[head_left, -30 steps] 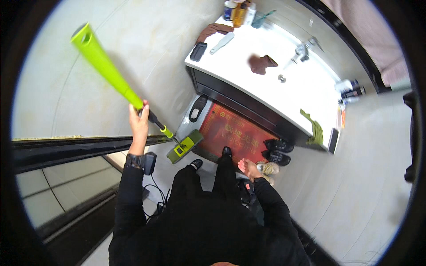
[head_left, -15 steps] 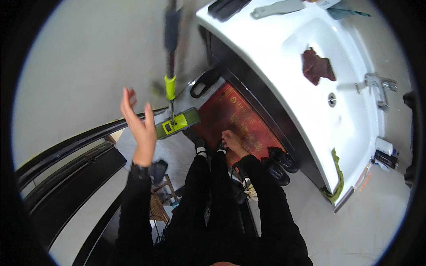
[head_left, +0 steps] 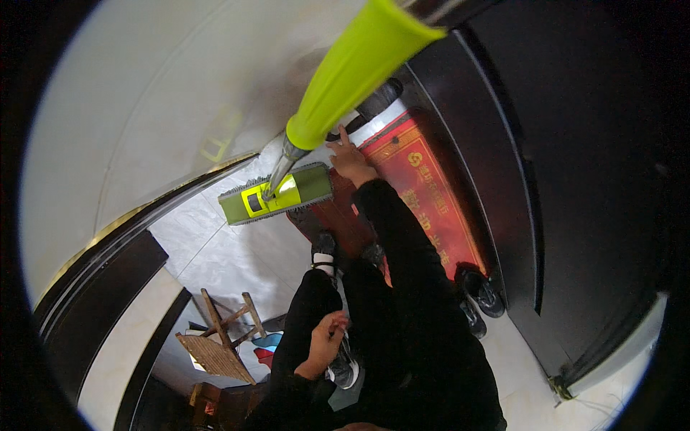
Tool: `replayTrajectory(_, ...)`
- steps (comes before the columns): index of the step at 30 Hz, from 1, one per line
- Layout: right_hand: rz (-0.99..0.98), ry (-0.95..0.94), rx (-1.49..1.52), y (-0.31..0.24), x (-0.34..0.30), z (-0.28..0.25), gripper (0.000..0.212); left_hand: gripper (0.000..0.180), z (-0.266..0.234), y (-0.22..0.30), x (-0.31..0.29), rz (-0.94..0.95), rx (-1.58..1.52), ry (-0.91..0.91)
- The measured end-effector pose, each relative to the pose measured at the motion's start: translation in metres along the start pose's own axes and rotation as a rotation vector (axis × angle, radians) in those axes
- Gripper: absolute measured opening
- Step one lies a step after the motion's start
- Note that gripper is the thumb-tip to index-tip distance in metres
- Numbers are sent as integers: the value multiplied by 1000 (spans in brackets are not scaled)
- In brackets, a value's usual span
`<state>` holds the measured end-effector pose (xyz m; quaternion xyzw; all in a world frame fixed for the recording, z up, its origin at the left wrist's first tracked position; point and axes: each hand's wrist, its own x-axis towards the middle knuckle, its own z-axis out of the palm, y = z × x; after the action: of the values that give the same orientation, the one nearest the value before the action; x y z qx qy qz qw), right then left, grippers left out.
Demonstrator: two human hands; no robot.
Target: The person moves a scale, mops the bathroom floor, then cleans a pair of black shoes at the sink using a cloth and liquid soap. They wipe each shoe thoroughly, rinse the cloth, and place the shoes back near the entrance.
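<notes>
My right hand reaches down at the far end of the red mat, its fingers stretched toward a pair of black slippers. I cannot tell if the fingertips touch them. Part of the slippers is hidden behind the lime-green collar of a mop pole. The flat mop head, green with a grey fringe, lies on the floor left of that hand. My left hand hangs by my left leg, above a dark shoe; its fingers are loosely bent, with nothing seen in them.
A dark cabinet runs along the right side. Black shoes stand by its base at the mat's near end. Lower left, a small wooden chair lies tilted near a door frame. A pale wall rises at upper left.
I have bent lower, and the basin has left the view. My right hand has gone forward to the slippers; my left has dropped from beside the mop to my leg.
</notes>
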<state>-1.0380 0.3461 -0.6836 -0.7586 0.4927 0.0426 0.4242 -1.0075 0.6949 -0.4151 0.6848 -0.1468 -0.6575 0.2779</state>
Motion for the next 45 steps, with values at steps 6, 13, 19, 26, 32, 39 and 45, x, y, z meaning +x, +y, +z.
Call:
replayTrajectory(6, -62, 291, -81, 28, 5, 7, 27, 24, -4, 6, 13, -57, -99, -20)
replayTrajectory(13, -84, 375, -102, 124, -158, -42, 16, 23, -5, 16, 15, -83, -50, -73)
replayTrajectory(19, 675, 455, -102, 229, -124, -115, 28, 19, -2, 25, 21, -208, -93, -121)
replayTrajectory(26, 512, 529, -353, 250, -119, -101, 47, 21, -6, 29, 24, -82, -45, -106)
replayTrajectory(32, 566, 409, -523, 233, -133, -94, 72, 18, -6, 27, 21, -116, 32, -163)
replayTrajectory(39, 821, 343, -219, 199, -121, -69, 68, 22, -7, 21, 17, -21, 42, -145)
replayTrajectory(45, 316, 615, 486, 136, -111, 6, 100, 21, -3, 14, 12, -53, 29, -183)
